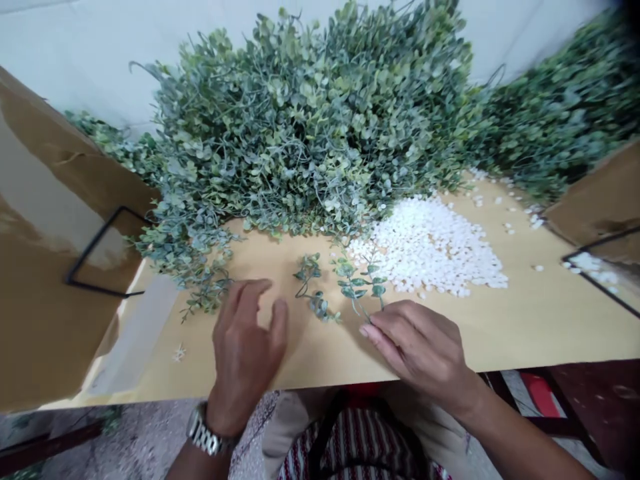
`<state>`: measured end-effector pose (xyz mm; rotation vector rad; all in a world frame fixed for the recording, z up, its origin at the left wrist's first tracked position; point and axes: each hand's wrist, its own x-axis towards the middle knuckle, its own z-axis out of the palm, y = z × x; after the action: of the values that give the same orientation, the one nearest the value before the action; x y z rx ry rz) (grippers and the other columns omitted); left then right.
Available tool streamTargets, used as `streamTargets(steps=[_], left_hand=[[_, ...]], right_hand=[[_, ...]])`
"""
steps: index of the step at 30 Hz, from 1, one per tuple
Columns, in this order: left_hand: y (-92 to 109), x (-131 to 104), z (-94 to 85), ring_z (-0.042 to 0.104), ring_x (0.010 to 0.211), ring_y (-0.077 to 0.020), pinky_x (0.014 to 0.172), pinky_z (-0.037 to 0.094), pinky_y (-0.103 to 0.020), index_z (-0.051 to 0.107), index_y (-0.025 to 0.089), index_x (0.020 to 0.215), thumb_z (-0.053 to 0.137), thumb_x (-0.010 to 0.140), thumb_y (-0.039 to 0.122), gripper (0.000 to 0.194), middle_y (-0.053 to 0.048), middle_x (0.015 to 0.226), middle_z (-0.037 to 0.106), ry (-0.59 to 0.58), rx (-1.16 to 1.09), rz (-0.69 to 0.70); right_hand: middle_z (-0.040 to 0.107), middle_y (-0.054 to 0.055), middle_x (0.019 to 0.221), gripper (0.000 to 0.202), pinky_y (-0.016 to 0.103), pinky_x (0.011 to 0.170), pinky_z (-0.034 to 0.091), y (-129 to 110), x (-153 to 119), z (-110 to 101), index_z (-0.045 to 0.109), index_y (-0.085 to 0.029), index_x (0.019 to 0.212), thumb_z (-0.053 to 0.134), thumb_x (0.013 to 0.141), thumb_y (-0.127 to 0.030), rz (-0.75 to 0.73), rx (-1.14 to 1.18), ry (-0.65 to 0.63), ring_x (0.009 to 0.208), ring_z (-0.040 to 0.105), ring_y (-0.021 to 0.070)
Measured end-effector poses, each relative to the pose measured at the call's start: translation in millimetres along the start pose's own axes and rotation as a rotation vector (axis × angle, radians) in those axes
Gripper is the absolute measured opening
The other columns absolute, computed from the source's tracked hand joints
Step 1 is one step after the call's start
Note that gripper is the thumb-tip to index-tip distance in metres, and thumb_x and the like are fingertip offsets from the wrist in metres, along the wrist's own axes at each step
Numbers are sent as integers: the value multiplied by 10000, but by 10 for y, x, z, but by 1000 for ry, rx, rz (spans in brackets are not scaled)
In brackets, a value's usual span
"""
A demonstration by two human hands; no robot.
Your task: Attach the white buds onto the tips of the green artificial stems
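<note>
1. The right fingers (395,330) pinched the stems of an artificial leafy sprig (353,292); judged so, handling it was the step in hand.
2. The left fingers (245,300) were parted and empty, beside a loose sprig (319,307) on the bench (550,327).
3. White pieces (430,247) lay beyond; small stems called for a light, precise grip.

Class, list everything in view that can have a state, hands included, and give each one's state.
Left hand: open, fingers curved
Right hand: closed, pinching
Held sprig: pinched at its stem
Loose sprig: lying flat
Large greenery pile: heaped
White pieces: heaped, some scattered
Watch: worn
</note>
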<state>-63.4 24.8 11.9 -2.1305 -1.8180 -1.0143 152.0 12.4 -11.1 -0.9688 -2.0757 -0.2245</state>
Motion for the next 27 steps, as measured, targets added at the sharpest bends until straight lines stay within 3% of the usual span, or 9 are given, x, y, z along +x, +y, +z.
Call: streamTargets(steps=[2, 4, 8, 13, 17, 20, 24, 27], left_hand=[[230, -13, -40, 554, 990, -210, 857, 472, -340, 524, 152, 1052, 544, 814, 180, 240, -95, 1009, 575, -50, -237, 118], [470, -9, -13, 473, 1146, -228, 968, 423, -373, 480, 169, 1127, 550, 820, 212, 319, -119, 1158, 520, -124, -348, 150], [726, 48, 178, 422, 1199, -278, 996, 382, -466, 495, 193, 1014, 571, 799, 273, 242, -135, 1245, 450, -219, -373, 101], [726, 144, 353, 552, 954, -224, 849, 471, -404, 472, 188, 772, 533, 753, 182, 64, -75, 960, 555, -305, -415, 26], [710, 177, 407, 572, 804, -219, 745, 489, -396, 498, 211, 760, 517, 729, 178, 49, -52, 803, 571, -365, -388, -24], [697, 172, 452, 572, 783, -247, 707, 488, -425, 523, 239, 754, 574, 704, 224, 73, -60, 772, 577, -350, -348, -27], [656, 167, 510, 530, 657, -205, 588, 470, -365, 479, 248, 602, 505, 750, 169, 169, -35, 644, 512, -332, -432, 24], [597, 168, 550, 539, 656, -202, 587, 472, -353, 499, 242, 638, 478, 775, 174, 155, -32, 662, 541, -295, -458, 44]], right_hand=[[596, 29, 650, 76, 264, 532, 408, -48, -52, -8, 573, -153, 772, 642, 776, -120, 12, -11, 11, 592, 539, 129], [566, 22, 615, 71, 271, 517, 385, -88, -108, -1, 576, -157, 751, 615, 788, -110, 19, -11, 23, 573, 509, 131], [526, 32, 610, 102, 289, 524, 365, -124, -213, 39, 591, -148, 764, 525, 815, -90, -18, -21, -4, 575, 459, 145], [476, 22, 568, 237, 297, 520, 312, -159, -207, 74, 590, -157, 666, 449, 850, -110, -34, -74, -7, 557, 402, 144], [455, 16, 545, 338, 298, 525, 276, -172, -150, 107, 560, -176, 573, 400, 862, -101, -27, -93, 25, 548, 378, 142], [451, 19, 549, 328, 301, 526, 266, -153, -147, 139, 554, -176, 570, 406, 852, -97, -12, -120, 18, 551, 379, 149], [449, 19, 564, 305, 299, 523, 281, -161, -174, 184, 531, -176, 590, 397, 856, -114, 7, -109, -39, 555, 397, 153], [483, 20, 600, 243, 299, 534, 337, -189, -181, 163, 537, -176, 624, 442, 842, -131, 13, -79, -103, 574, 435, 157]])
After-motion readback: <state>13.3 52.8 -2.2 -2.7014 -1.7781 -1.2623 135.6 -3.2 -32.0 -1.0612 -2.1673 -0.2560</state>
